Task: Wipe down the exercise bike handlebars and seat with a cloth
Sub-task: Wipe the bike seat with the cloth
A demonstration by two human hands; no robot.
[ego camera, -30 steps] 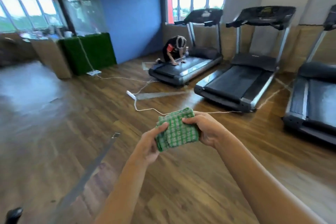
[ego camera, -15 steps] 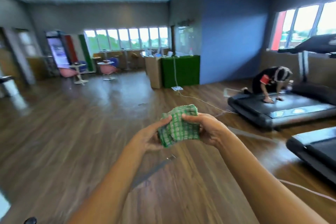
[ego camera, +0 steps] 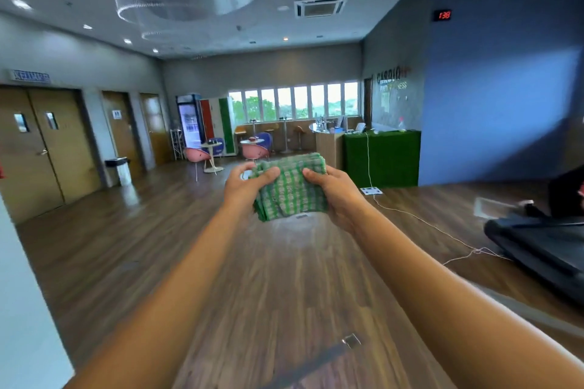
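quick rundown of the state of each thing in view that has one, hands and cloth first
green checked cloth: folded into a thick wad, held up in the air between both hands
left hand: grips the cloth's left edge, thumb on top
right hand: grips the cloth's right edge
brown double doors: closed
red digital wall clock: lit
black treadmill: deck flat on the floor, partly out of frame
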